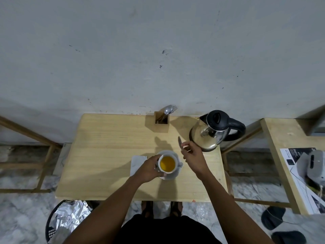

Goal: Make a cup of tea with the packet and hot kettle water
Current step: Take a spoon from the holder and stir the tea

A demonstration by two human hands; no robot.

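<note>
A white cup (167,163) filled with amber tea stands on a white saucer (173,175) near the middle of the wooden table (105,147). My left hand (149,169) grips the cup's left side. My right hand (192,155) hovers just right of the cup and holds a metal spoon (179,142) with its bowl pointing up and away. A glass kettle (211,132) with a black lid and handle stands at the table's back right, close behind my right hand. A white packet or napkin (137,162) lies flat left of the saucer, partly under my left hand.
A wooden holder (161,123) with a spoon and fork stands at the table's back edge by the wall. A bin lined with foil (67,219) sits on the floor at the front left. Another table with papers and a grey device (313,166) stands to the right.
</note>
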